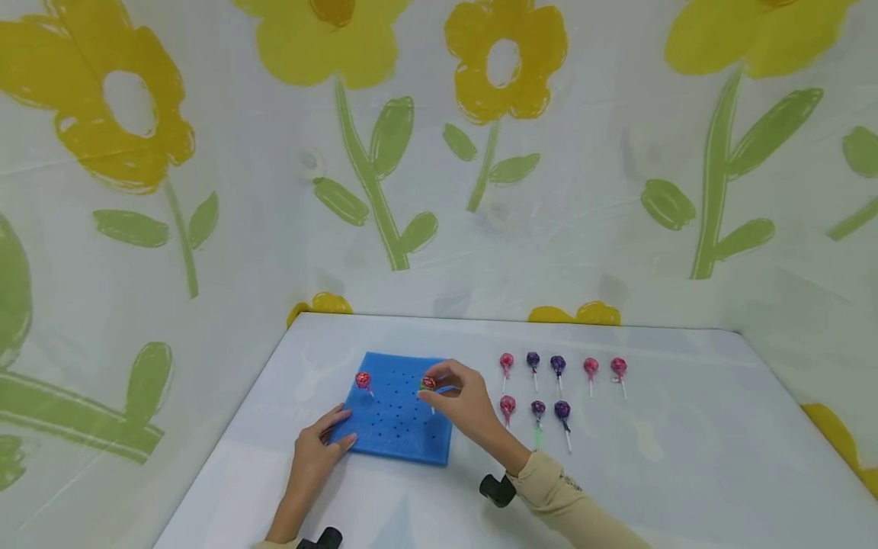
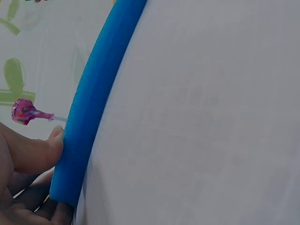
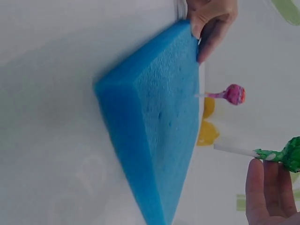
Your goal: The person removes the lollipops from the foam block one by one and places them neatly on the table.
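A blue foam block (image 1: pixel 411 446) with rows of small holes lies on the white table. Its left edge is gripped by my left hand (image 1: pixel 314 456), the thumb on the top face and the fingers around the side. One pink-and-red wrapped lollipop (image 1: pixel 363 380) stands upright in the foam, its stick in a hole near the left side. Above the block's right part, my right hand (image 1: pixel 469 400) pinches a green-wrapped lollipop (image 3: pixel 290 155). In the right wrist view its bare white stick points toward the foam, apart from the surface.
Right of the block, two rows of lollipops lie on the table, some pink like this one (image 1: pixel 619 367) and some purple like this one (image 1: pixel 562 412). One purple lollipop (image 1: pixel 538 410) has a green stick. A flower-printed curtain (image 1: pixel 480 252) hangs behind the table.
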`<state>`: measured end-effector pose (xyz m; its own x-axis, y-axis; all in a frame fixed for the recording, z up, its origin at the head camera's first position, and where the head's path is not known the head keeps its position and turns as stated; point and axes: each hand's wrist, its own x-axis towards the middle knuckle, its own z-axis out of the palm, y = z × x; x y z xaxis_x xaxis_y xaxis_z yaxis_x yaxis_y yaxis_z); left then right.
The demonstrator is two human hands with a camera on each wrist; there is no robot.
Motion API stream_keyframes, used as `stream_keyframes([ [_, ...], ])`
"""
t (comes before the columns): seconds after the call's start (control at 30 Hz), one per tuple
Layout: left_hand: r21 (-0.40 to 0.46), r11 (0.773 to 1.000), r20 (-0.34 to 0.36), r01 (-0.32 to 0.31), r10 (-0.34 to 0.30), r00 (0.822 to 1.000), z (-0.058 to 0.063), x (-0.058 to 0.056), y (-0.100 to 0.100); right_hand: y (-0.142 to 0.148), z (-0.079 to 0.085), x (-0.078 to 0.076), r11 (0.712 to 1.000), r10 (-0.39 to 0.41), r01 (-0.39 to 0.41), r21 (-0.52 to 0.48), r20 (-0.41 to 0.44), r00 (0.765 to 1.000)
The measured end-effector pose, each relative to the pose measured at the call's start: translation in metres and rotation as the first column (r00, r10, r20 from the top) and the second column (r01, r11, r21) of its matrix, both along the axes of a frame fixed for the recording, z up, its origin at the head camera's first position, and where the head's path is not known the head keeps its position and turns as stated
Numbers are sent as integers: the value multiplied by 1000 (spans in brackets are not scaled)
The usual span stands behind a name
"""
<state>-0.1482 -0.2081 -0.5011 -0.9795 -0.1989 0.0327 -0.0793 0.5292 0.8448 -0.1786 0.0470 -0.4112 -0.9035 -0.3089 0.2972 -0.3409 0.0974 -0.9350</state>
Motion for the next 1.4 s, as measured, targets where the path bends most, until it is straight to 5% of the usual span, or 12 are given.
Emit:
stream_keyframes([
  [0.67,-9,1000,1,-9,9,1000,-1,0,2,47,12,2,986,-162,162,48,-21,987],
  [1.0,-11,1000,-8,2,-2,1000,0,-1,2,78,-13,-13,969,-240,241,59,-17,971],
  [1.4,-15,1000,28,-14,15,999,0,-2,4,109,-18,-5,955,-288,290,62,-50,956],
])
